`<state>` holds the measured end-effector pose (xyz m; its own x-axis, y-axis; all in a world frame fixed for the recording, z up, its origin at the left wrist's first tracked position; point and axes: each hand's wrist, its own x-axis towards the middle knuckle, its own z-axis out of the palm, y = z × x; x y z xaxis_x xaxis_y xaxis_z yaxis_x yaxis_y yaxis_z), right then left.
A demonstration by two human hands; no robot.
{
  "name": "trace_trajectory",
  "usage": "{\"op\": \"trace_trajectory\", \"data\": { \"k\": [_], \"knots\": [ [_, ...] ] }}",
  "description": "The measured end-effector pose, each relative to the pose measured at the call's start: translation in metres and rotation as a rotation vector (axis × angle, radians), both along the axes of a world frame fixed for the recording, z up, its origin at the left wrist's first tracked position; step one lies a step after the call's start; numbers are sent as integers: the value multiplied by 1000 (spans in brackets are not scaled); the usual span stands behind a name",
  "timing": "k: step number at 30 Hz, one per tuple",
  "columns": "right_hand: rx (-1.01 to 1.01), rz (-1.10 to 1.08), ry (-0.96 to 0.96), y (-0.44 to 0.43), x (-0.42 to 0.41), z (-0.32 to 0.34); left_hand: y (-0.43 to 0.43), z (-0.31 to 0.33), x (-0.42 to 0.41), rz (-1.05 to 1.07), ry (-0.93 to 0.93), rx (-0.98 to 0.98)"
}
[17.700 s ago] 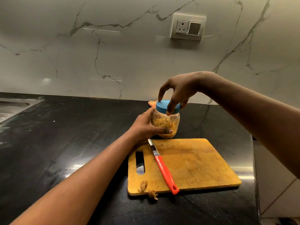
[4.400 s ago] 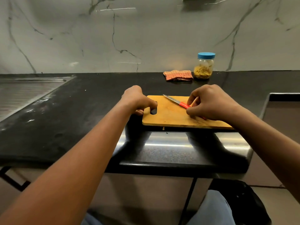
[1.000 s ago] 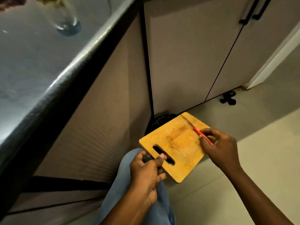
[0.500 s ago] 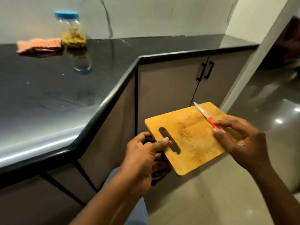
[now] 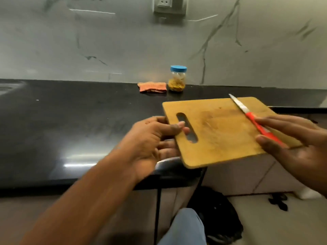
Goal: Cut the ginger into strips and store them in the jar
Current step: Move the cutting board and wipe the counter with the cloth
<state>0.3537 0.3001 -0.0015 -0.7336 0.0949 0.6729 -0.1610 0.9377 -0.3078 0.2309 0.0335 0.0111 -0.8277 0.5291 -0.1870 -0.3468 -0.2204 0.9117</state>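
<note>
readable text: none | labels: none | numbers: none | signs: none

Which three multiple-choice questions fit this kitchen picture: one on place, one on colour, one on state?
1. Where is the jar?
A. on a shelf
B. at the back of the counter, beside the orange cloth
C. on the floor

2. What colour is the knife handle?
A. red
B. green
C. black

3. How is the cutting board?
A. lying flat on the counter
B. held up in the air
C. standing in a rack

Answers: 1 B, it stands right of the cloth. 2 A, plainly red. 3 B, the left hand grips its slot end.
</note>
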Motion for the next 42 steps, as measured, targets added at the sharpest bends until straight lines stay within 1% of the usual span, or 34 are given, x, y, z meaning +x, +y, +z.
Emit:
{"op": "trace_trajectory", "data": {
  "k": [5,9,13,18,22,25,28,31,33,35,37,38,40,42],
  "knots": [
    [15,176,12,-64,-99,14,-80,15,-51,198,15,-54],
    [14,255,-11,-111,-173,17,-132,17,-93,328,8,-110],
    [-18,319,-93,-151,-236,11,-174,11,-134,410,-16,-139],
    [-38,325,-232,-188,-295,-6,-207,3,-175,456,-33,-242],
    [-40,298,-302,-209,-334,-15,-225,-2,-200,477,-72,-302],
    [-64,317,-351,-217,-358,-19,-231,-7,-215,508,-97,-335],
    [-65,343,-451,-218,-373,-24,-230,-14,-225,543,-90,-370],
    [-25,380,-506,-213,-382,-23,-228,-17,-237,591,-11,-537],
    [-2,440,-540,-203,-387,-16,-227,-17,-247,624,96,-724],
    [-9,419,-494,-188,-396,-2,-228,-16,-256,634,240,-951],
    [14,273,-446,-162,-418,6,-229,-15,-263,620,363,-1169],
    [98,161,-447,-148,-431,9,-228,-15,-266,606,412,-1272],
    [287,-48,-536,-120,-459,7,-228,-16,-272,592,477,-1431],
    [329,-175,-674,-102,-481,1,-229,-17,-278,592,508,-1509]
  ]
}}
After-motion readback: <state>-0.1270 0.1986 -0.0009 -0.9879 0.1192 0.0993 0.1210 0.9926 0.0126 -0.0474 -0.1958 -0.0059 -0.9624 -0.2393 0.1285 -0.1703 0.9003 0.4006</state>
